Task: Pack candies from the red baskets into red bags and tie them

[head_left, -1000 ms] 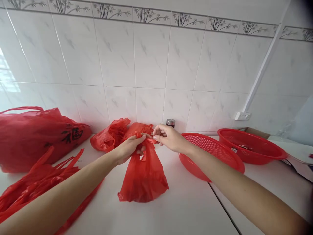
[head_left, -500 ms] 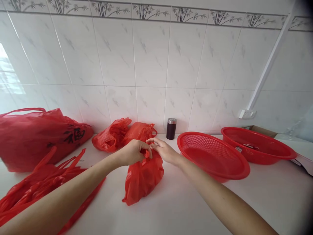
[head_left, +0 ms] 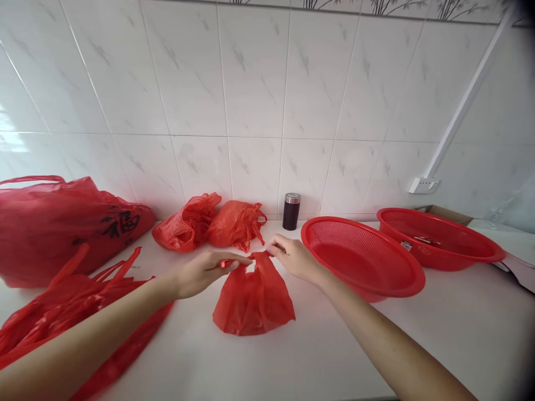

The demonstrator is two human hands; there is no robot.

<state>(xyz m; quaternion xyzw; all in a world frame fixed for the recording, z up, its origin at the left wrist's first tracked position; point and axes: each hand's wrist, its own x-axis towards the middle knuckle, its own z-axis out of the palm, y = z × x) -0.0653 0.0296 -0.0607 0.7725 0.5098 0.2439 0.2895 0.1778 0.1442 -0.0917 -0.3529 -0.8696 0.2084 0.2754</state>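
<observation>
A small red plastic bag (head_left: 254, 303) hangs between my two hands over the white tabletop, its two handles pulled apart at the top. My left hand (head_left: 211, 270) is closed on the left handle. Pinched in the fingers of my right hand (head_left: 288, 253) is the right handle. Just beyond my hands, a crumpled red bag (head_left: 238, 223) and a bunched red bag (head_left: 186, 223) lie side by side near the wall. What the hanging bag contains, if anything, cannot be made out.
On the left rest a big stuffed red bag (head_left: 62, 234) with black lettering and a pile of flat red bags (head_left: 54, 323). A dark tumbler (head_left: 291, 211) stands by the tiled wall. To the right are a red mesh basket (head_left: 401, 278) and a red basin (head_left: 451, 262).
My hands have moved apart, and the small bag, gathered before, now spreads wider with both handles stretched. The view has tilted down slightly.
</observation>
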